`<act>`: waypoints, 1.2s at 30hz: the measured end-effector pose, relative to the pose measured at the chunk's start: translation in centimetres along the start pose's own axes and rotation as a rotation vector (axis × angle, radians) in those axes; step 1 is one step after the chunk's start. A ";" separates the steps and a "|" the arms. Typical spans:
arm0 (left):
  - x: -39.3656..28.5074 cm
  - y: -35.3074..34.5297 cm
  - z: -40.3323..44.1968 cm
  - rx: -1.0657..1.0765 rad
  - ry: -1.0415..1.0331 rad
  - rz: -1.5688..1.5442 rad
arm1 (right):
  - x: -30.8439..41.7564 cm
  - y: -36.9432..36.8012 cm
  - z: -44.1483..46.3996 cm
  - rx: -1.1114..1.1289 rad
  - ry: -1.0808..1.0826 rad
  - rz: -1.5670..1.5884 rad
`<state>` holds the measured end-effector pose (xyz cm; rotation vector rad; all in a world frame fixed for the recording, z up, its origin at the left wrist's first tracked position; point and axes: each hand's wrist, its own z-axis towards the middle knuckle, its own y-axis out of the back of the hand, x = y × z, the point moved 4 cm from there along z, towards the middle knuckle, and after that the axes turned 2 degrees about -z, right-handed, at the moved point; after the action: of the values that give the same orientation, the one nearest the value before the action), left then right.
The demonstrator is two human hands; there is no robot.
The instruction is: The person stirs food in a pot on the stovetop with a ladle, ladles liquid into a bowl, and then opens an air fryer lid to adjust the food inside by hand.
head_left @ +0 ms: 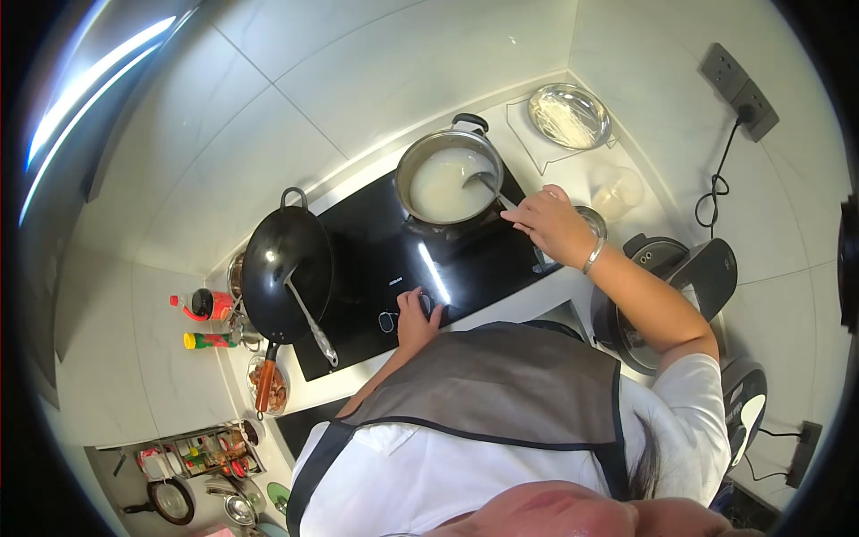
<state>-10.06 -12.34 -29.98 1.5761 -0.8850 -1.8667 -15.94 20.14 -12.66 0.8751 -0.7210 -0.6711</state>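
My right hand, with a silver bracelet at the wrist, is closed around the handle of a metal ladle. The ladle's head dips into whitish, cloudy liquid inside a steel pot at the back of the black cooktop. Down at the cooktop's front edge, my left hand rests with thumb and fingers apart around a round control mark. A black wok with a wooden handle stands left of it, and a metal spatula lies across the wok.
Behind the pot's right side, a steel bowl of pale strips sits on a wire rack. A dark appliance stands by my right forearm. Red-labelled bottles and a bowl of brown pieces are at left.
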 end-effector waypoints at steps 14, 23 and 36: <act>1.0 -0.7 0.4 0.036 0.052 0.061 | -2.0 -1.1 -1.1 -0.025 -0.068 0.164; 0.7 -0.4 0.5 0.035 0.008 0.058 | -2.2 -0.8 -0.9 -0.035 -0.073 0.162; 0.8 0.0 0.1 0.027 0.059 0.110 | -3.4 -1.7 -1.3 -0.030 -0.077 0.111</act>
<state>-10.25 -12.96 -30.44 1.5573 -0.9549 -1.7303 -17.27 22.55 -15.64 0.7791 -0.8212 -0.6176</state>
